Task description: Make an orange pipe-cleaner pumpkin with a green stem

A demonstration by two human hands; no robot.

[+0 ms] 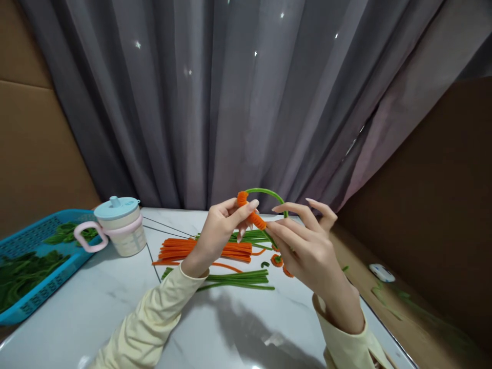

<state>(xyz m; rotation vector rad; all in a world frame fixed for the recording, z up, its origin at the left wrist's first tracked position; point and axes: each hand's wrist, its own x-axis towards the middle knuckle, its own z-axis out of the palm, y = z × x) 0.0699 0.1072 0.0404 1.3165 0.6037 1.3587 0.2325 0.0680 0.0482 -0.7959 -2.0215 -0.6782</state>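
Pinching a fuzzy orange coil point(257, 221) in the air over a table point(96, 312), two bare hands come together near mid-view. The left hand point(225, 219) has thumb and fingers closed around the coil's middle. The right hand point(307, 238) grips its lower end between thumb and forefinger, the other fingers spread. A fuzzy green stem point(265, 190) arches from the coil's upper end toward the right hand.

A pale blue mark on the lid of a cup point(129, 241) is too small to read; faint marks run down its cream body, below a pink band and handle. Beside it, a blue plastic basket point(57, 289) with pierced walls holds leafy green pieces.

Beneath the hands lie a straight orange bundle point(175, 249), thin green strands point(246, 278) and small round orange-and-green pieces point(277, 260).

White, faintly marbled tabletop spreads between the forearms. Its back edge meets a grey pleated curtain point(246, 102) dotted with silvery stars; its right edge slants away beside a brown surface bearing a rounded white object point(382, 272).
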